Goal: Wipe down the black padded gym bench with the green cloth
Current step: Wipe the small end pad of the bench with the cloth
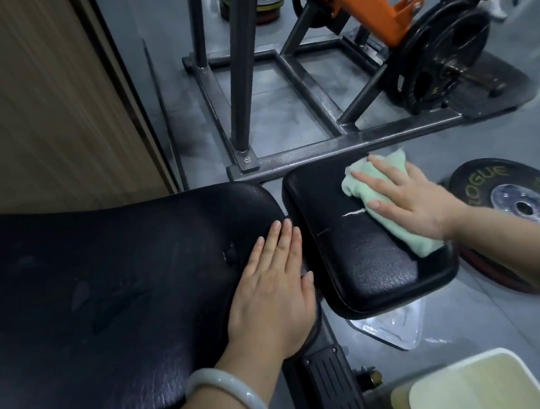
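A grey floor (285, 104) runs under everything, with a wood-grain wall panel (37, 94) standing along the far left. On the floor at the far side sits a dark steel machine frame (322, 148), its orange arm (362, 7) slanting up above a black weight plate (439, 56) loaded at the far right. The black padded bench (105, 286) fills the near left with its long back pad, and its smaller seat pad (366, 261) lies just to the right, apart from it by a narrow gap; a thin pale scratch marks the seat's top. A bumper plate (519, 206) with yellow lettering lies flat on the floor to the right of the seat. A pale square container (471, 386) sits at the near right corner. The left hand (270, 290) rests flat on the right end of the back pad, fingers straight and together, with a pale bangle (234, 395) on its wrist. The right hand (413, 197) presses down with fingers spread on the green cloth (394, 205), which lies bunched on the far right part of the seat pad, one end reaching the pad's right edge.
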